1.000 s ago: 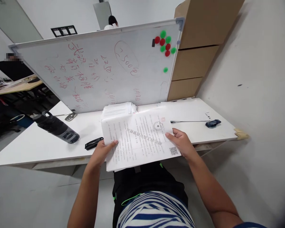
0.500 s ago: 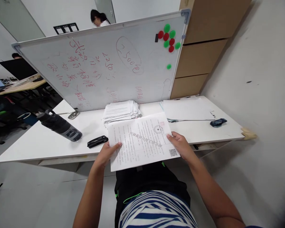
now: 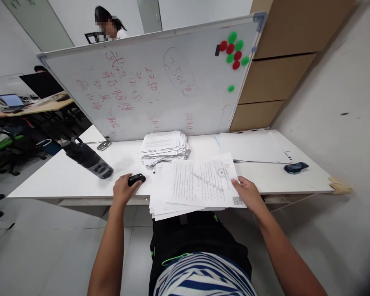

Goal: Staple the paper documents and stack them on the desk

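My right hand (image 3: 248, 193) pinches the right edge of a printed sheet (image 3: 200, 185) that bears a round stamp and a QR code. Beneath it, more loose paper (image 3: 158, 201) juts over the table's front edge. On the left, my left hand (image 3: 123, 189) is closed around a black stapler (image 3: 137, 179), which lies on the white table (image 3: 80, 176); part of the stapler is hidden by the fingers. Behind the sheet sits a thick, uneven pile of papers (image 3: 163, 146).
A dark water bottle (image 3: 88, 158) lies tilted in view at the left, near a computer mouse (image 3: 103, 145). Farther right are white sheets (image 3: 253, 148) and a dark blue object (image 3: 296, 167). A whiteboard (image 3: 172, 107) and cardboard boxes (image 3: 265, 82) stand behind; a person is beyond.
My left hand has let go of the sheet's left side and moved left onto the stapler. The sheet has shifted right in my right hand, uncovering paper under it. The view has turned slightly.
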Available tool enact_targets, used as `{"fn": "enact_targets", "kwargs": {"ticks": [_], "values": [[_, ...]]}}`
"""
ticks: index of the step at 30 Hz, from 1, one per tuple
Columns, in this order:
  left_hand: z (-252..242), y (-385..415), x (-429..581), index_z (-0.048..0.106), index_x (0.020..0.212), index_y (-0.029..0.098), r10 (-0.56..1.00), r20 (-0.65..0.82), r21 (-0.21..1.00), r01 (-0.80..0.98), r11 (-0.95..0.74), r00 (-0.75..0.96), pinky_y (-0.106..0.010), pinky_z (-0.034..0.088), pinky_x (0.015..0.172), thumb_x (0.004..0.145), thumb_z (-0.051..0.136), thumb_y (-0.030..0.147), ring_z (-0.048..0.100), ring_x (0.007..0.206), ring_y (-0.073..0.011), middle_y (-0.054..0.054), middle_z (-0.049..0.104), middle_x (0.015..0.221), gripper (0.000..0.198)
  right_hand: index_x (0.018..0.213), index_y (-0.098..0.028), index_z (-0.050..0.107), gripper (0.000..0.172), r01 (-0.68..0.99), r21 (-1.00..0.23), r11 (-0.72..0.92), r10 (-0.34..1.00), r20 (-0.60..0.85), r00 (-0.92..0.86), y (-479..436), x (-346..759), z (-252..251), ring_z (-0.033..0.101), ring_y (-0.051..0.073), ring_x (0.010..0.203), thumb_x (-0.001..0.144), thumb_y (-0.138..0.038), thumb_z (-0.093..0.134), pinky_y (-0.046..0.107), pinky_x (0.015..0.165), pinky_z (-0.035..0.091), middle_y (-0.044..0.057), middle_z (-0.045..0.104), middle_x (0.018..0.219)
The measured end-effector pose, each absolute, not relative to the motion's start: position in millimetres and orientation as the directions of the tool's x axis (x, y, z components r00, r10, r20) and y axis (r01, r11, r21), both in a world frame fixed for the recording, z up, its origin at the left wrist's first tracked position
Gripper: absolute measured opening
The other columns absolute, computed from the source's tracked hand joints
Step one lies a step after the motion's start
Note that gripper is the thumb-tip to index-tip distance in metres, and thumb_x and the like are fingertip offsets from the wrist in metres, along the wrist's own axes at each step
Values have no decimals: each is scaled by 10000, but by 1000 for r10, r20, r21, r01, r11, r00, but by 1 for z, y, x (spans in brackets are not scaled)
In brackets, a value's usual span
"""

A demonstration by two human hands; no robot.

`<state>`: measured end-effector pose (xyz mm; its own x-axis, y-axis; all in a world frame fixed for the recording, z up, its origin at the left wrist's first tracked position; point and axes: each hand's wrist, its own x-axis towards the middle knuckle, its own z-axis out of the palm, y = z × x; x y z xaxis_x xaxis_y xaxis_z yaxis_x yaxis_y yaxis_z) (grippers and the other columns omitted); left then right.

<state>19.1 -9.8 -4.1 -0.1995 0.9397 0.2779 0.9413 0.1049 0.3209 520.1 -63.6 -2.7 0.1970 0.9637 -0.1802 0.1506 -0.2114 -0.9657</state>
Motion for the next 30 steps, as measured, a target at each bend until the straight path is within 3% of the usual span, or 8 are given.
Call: {"fn": "enact_targets", "kwargs": {"ticks": [3, 6, 9, 16, 23, 30], "values": [[-23, -5, 6, 658, 1156, 172, 913, 351, 352, 933, 78, -209, -435, 454, 950, 828, 590, 559, 583, 1108, -342, -151, 675, 1121, 512, 1069, -209, 702, 383, 33, -978, -207, 967, -200, 157, -62, 513, 3, 749, 295, 876, 828, -504, 658, 382, 756, 592, 77, 792, 967], [-34, -6, 6, 656, 1155, 180, 866, 459, 361, 932, 20, -197, -446, 434, 976, 842, 590, 538, 589, 1098, -340, -156, 672, 1111, 481, 1069, -219, 712, 382, -85, -975, -207, 969, -216, 116, -55, 495, 11, 750, 300, 884, 802, -491, 709, 396, 770, 600, 71, 794, 969], [-37, -8, 6, 651, 1180, 199, 862, 468, 403, 915, -11, -195, -450, 439, 972, 830, 627, 507, 596, 1103, -337, -155, 674, 1123, 467, 1082, -225, 721, 394, -127, -972, -200, 976, -209, 58, -46, 474, 14, 750, 308, 884, 792, -492, 724, 415, 770, 605, 69, 794, 974], [-39, -11, 2, 646, 1187, 227, 864, 459, 420, 907, -7, -206, -442, 448, 967, 843, 637, 492, 601, 1096, -326, -136, 677, 1109, 434, 1076, -239, 753, 369, 187, -974, -129, 992, -125, 33, -30, 461, 2, 726, 340, 984, 820, -491, 668, 486, 901, 563, 57, 792, 988], [-43, -11, 3, 646, 1172, 208, 837, 495, 430, 903, -2, -234, -430, 450, 951, 848, 636, 504, 606, 1070, -317, -135, 675, 1088, 439, 1115, -255, 740, 400, -126, -963, -240, 971, -237, -39, -38, 456, 7, 747, 325, 926, 796, -497, 733, 479, 841, 604, 58, 792, 1006], [-40, -12, 3, 644, 1158, 223, 860, 450, 438, 899, 21, -239, -426, 451, 959, 847, 649, 482, 600, 1073, -309, -121, 671, 1100, 404, 1127, -279, 730, 386, -176, -962, -208, 978, -203, -44, -39, 432, 10, 745, 330, 939, 814, -505, 720, 461, 792, 620, 48, 796, 975]]}}
